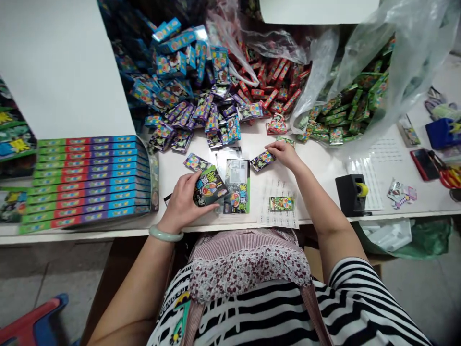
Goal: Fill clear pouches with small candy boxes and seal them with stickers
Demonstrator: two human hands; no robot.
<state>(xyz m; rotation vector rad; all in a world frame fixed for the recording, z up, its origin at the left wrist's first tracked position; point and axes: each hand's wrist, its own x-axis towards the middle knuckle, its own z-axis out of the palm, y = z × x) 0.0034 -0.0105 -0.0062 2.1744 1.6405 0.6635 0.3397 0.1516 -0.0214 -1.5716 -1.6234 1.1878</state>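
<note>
My left hand (183, 199) is closed around a dark printed card pack (209, 186), holding it tilted just above the white table (324, 168). My right hand (284, 151) reaches forward with its fingers pinching a small purple packet (262, 160) lying on the table. Between the hands lies a flat display card in a clear sleeve (236, 185). A small green packet (281, 203) sits on a printed sheet near the front edge. Another purple packet (195, 162) lies beside my left hand.
Heaps of small packets fill the back: blue and purple (187, 91), red (273, 84), green in a clear plastic bag (356, 103). A stack of long flat boxes (90, 180) stands at left. A black tape dispenser (353, 194) and scissors (450, 175) are at right.
</note>
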